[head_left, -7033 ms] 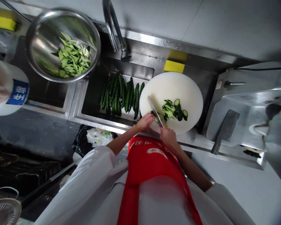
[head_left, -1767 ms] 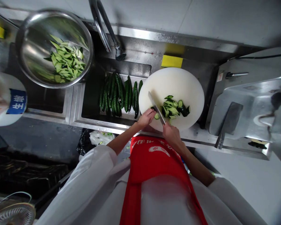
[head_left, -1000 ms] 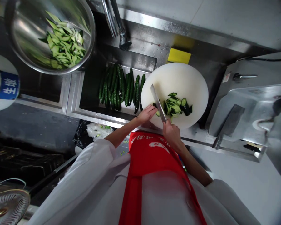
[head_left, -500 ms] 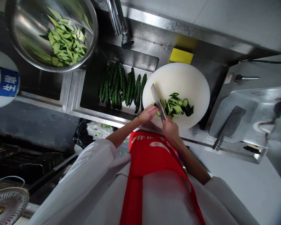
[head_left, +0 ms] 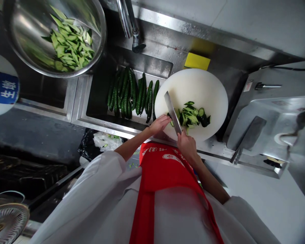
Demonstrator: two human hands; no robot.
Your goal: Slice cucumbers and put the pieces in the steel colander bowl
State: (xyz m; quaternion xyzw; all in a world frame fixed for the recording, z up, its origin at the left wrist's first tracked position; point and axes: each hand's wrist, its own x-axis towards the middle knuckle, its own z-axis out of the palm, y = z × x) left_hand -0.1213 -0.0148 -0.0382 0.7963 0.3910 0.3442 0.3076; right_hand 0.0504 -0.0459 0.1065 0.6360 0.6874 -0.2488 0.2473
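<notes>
My right hand (head_left: 186, 145) grips the handle of a cleaver (head_left: 173, 113) whose blade stands across the near side of a round white cutting board (head_left: 193, 84). My left hand (head_left: 159, 124) has its fingers curled on a short cucumber piece (head_left: 171, 122) pressed against the blade's left side. A heap of cut cucumber slices (head_left: 191, 115) lies on the board to the right of the blade.
Several whole cucumbers (head_left: 130, 95) lie in the sink left of the board, under a tap (head_left: 132, 27). A steel bowl (head_left: 20, 37) of cucumber slices sits at top left. A yellow sponge (head_left: 197, 61) lies behind the board. Another cleaver (head_left: 246, 139) rests on the steel counter, right.
Over the frames the slice heap right of the blade has grown while the piece under my left hand has stayed a short stub. The hands stay at the board; the view has shifted slightly.
</notes>
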